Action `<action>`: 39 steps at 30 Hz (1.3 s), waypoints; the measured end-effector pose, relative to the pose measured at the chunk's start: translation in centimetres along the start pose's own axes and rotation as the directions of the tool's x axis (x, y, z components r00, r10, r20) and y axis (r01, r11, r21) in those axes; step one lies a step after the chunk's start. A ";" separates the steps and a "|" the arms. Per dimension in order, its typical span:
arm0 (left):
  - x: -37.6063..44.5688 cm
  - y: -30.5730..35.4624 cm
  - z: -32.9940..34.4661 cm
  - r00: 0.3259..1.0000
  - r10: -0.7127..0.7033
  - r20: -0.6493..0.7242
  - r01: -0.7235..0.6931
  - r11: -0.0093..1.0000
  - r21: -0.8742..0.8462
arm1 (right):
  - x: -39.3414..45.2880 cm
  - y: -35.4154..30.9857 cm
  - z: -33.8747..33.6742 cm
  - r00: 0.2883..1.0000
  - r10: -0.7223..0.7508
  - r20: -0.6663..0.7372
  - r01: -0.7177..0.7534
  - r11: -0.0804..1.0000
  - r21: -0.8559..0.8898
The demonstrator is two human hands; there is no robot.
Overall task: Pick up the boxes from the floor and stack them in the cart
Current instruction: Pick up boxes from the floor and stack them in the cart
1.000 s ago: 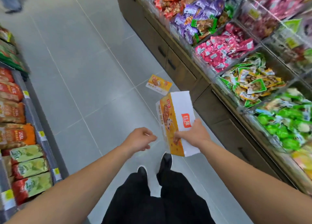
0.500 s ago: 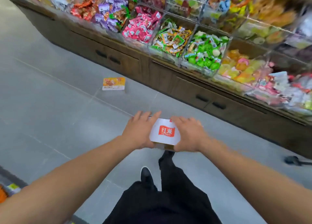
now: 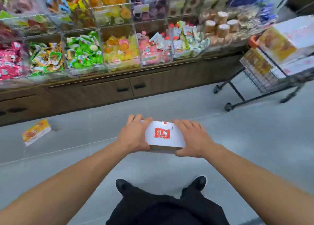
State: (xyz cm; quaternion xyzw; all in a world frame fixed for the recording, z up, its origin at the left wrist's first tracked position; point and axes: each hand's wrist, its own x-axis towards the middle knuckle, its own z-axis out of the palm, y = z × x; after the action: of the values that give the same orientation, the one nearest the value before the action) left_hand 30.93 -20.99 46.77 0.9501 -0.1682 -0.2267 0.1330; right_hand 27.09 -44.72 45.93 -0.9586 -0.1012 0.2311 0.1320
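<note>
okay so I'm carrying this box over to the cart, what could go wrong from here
1. The white carton with the red logo is only pressed between the left hand and right hand at its sides, nothing under it, so it could slip.
2. The black wire cart already holds stacked white and orange boxes; another on top might topple them.
3. The orange box on the grey floor lies behind your turn, easy to forget.

Snack bins [image 3: 119, 53] above wooden cabinets [image 3: 108, 92]; grey tiled floor [image 3: 254, 140].
</note>
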 end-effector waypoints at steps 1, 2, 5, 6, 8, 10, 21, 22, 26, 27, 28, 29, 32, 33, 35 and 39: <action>1.4 2.9 0.8 1.000 0.010 0.012 -0.010 1.000 0.003 | -1.4 3.7 0.0 0.999 0.047 0.003 -0.047 0.998 0.036; 2.2 5.3 1.2 1.000 0.005 0.019 -0.005 1.000 0.005 | -2.4 6.6 -0.1 0.997 0.082 -0.007 -0.081 0.994 0.074; 5.3 12.3 2.3 0.999 -0.017 0.032 0.017 1.000 -0.007 | -5.1 14.9 -0.9 0.972 0.235 -0.016 -0.216 0.916 0.337; 6.7 15.2 2.6 0.999 -0.015 0.030 0.015 1.000 -0.014 | -6.2 18.1 -1.5 0.959 0.283 -0.013 -0.240 0.838 0.490; 8.8 19.0 3.0 0.999 -0.018 0.027 0.020 0.998 -0.058 | -7.7 22.2 -2.5 0.927 0.376 -0.001 -0.252 0.622 0.741; 12.3 24.0 3.5 1.000 0.013 0.015 -0.012 0.998 -0.057 | -9.3 27.0 -4.4 0.889 0.458 0.024 -0.250 0.439 0.863; 32.3 45.2 0.7 0.971 0.238 -0.016 -0.239 0.969 -0.063 | -7.4 46.7 -17.6 0.588 0.792 -0.167 -0.270 0.387 0.882; 34.8 47.3 -0.1 0.960 0.278 -0.022 -0.279 0.959 -0.044 | -6.6 49.3 -19.3 0.555 0.812 -0.180 -0.274 0.383 0.882; 42.9 53.4 -3.6 0.933 0.358 -0.050 -0.358 0.934 -0.005 | -3.9 57.2 -25.6 0.499 0.841 -0.211 -0.265 0.380 0.886; 44.9 54.8 -4.5 0.930 0.365 -0.046 -0.365 0.931 0.004 | -3.1 59.0 -27.1 0.494 0.843 -0.211 -0.262 0.376 0.889; 46.7 56.0 -5.1 0.929 0.368 -0.040 -0.367 0.930 0.018 | -2.6 60.6 -28.5 0.487 0.847 -0.214 -0.262 0.375 0.889; 48.8 57.6 -6.0 0.930 0.365 -0.038 -0.365 0.931 0.015 | -1.8 62.6 -30.0 0.477 0.850 -0.223 -0.263 0.380 0.887; 54.0 61.1 -7.3 0.928 0.372 -0.024 -0.372 0.928 -0.007 | 0.0 67.7 -33.6 0.455 0.854 -0.253 -0.252 0.396 0.883; 55.4 62.1 -7.6 0.927 0.375 -0.013 -0.375 0.927 -0.021 | 0.5 69.2 -34.5 0.456 0.850 -0.262 -0.254 0.406 0.878; 57.7 64.2 -7.9 0.929 0.370 0.012 -0.368 0.927 -0.075 | 1.4 72.1 -36.3 0.461 0.845 -0.272 -0.251 0.418 0.873; 62.6 69.3 -8.0 0.931 0.363 0.040 -0.355 0.925 -0.139 | 3.4 79.5 -39.7 0.479 0.831 -0.283 -0.237 0.432 0.870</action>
State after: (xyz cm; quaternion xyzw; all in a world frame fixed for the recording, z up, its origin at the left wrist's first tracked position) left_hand 69.36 -106.29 52.29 0.8847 -0.3284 -0.2397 0.2282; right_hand 59.31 -127.09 54.74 -0.7975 0.4010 -0.0928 0.4411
